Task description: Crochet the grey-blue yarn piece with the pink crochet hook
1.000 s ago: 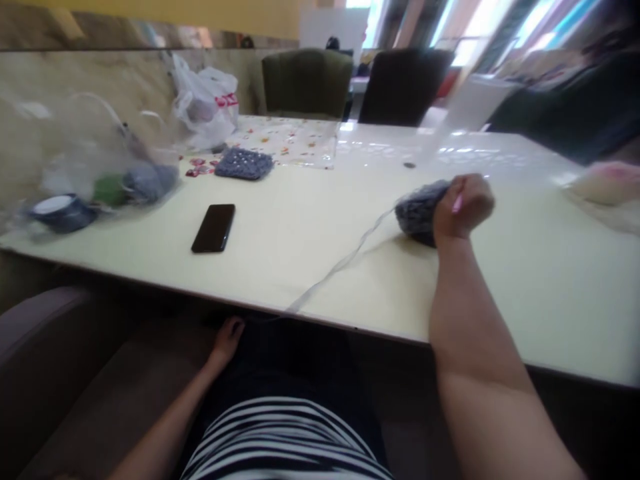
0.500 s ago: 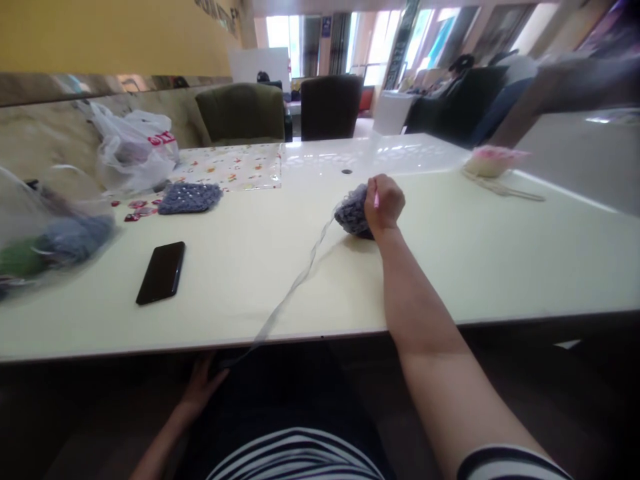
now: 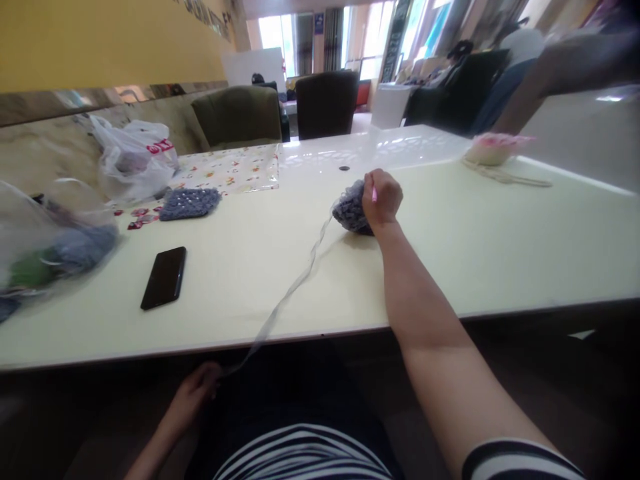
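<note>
On the table, my right hand (image 3: pixel 384 197) is closed around a grey-blue crocheted piece (image 3: pixel 349 208), with a short pink crochet hook (image 3: pixel 374 194) showing between the fingers. From that piece a strand of grey yarn (image 3: pixel 300 277) runs down over the table's front edge. It ends at my left hand (image 3: pixel 203 387), which is low beneath the edge near my lap, fingers closed on the yarn. A second flat crocheted piece (image 3: pixel 190 203) of the same colour lies apart at the back left.
A black phone (image 3: pixel 164 278) lies on the table (image 3: pixel 240 253) at left. Beyond it are a clear bag (image 3: pixel 65 247) with yarn, small red wrappers (image 3: pixel 143 219) and a white plastic bag (image 3: pixel 135 157). At right sits a pink-and-cream item (image 3: pixel 495 148) with cords.
My left hand has closed from spread fingers onto the yarn and lies slightly lower. My right hand stays on the crocheted piece. The view has shifted slightly.
</note>
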Available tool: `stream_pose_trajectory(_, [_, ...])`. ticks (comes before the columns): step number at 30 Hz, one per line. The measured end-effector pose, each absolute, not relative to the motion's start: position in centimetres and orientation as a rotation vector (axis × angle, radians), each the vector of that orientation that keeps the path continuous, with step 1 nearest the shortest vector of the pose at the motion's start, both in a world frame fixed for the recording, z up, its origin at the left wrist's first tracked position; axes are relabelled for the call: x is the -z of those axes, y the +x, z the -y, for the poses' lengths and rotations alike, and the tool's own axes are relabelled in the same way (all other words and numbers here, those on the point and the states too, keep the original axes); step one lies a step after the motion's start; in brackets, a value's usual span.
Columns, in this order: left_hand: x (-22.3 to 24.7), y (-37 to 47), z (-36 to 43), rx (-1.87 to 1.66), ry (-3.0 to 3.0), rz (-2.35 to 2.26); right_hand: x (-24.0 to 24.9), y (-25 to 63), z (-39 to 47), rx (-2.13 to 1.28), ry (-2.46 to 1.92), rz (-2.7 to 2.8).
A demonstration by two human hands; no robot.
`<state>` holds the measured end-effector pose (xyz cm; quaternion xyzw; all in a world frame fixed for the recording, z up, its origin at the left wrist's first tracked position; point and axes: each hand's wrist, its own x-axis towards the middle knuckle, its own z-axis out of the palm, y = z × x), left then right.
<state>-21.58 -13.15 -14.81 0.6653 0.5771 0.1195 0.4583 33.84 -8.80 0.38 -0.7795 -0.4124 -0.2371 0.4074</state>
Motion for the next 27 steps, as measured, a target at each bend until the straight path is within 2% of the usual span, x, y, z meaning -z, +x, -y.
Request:
stream_pose_trajectory(3, [12.7, -20.2, 14.1, -0.244, 1.504, -1.228, -0.3, 33.8, 8.8, 0.596, -1.977, 1.046])
stream_pose_trajectory(7, [8.9, -17.6, 15.8, -0.459, 1.312, -1.098, -0.2, 33.9, 8.8, 0.606, -1.992, 1.041])
stream_pose_trajectory(10, [5.8, -16.0, 16.9, -0.471, 1.234, -1.116, -0.2, 33.9, 8.8, 0.607, -1.999, 1.023])
stream_pose_trajectory(14, [1.5, -15.5, 15.9, -0.393, 1.337, -1.173, -1.2, 33.2, 9.2, 0.554, -1.923, 1.051])
stream_pose_trajectory(16, [-1.0, -15.1, 14.0, -0.493, 1.530, -1.203, -2.1, 32.1, 9.8, 0.469, -1.818, 1.130])
stream_pose_trajectory(19, [-4.9, -13.4, 10.3, -0.615, 1.772, -1.207, -4.0, 29.2, 10.9, 0.193, -1.544, 1.359])
stream_pose_trajectory(23, [-9.0, -8.6, 6.8, -0.490, 2.099, -1.055, -6.2, 24.2, 12.5, -0.343, -1.315, 1.535])
stream_pose_trajectory(27, [-11.1, -2.1, 5.9, -0.454, 2.336, -0.643, -6.8, 20.1, 13.5, -0.829, -1.180, 1.625])
